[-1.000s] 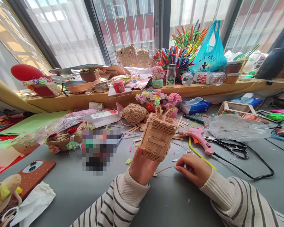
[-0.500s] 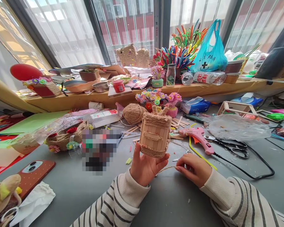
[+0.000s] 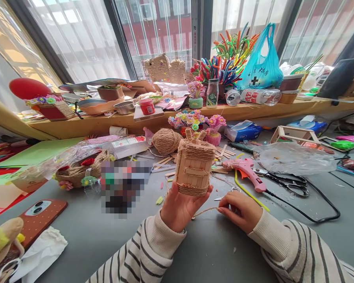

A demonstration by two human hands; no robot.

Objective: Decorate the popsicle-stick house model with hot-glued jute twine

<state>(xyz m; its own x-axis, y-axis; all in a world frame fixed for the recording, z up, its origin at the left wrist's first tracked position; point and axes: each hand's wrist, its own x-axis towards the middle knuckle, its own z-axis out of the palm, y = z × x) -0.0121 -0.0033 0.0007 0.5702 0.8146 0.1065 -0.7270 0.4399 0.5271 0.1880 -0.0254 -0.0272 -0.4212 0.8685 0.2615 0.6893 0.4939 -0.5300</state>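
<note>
My left hand (image 3: pixel 179 208) holds up a small popsicle-stick pot (image 3: pixel 194 168) by its base; jute twine is wound round its top and bottom rims. A loose strand of twine (image 3: pixel 205 212) runs from under the pot to my right hand (image 3: pixel 240 210), which rests on the grey table (image 3: pixel 212 251) and pinches the strand's end between fingertips. Behind the pot sits a ball of jute twine (image 3: pixel 166 141).
A pink glue gun (image 3: pixel 247 173) with a black cord, and scissors (image 3: pixel 292 184), lie right of the pot. A woven basket under plastic (image 3: pixel 79 169), a red phone (image 3: pixel 38 218) and coloured paper are at the left. The wooden sill (image 3: pixel 177 118) is crowded with craft supplies.
My left hand has turned and tipped the pot, from tilted to more upright, showing a different side. My right hand has stayed in place on the twine.
</note>
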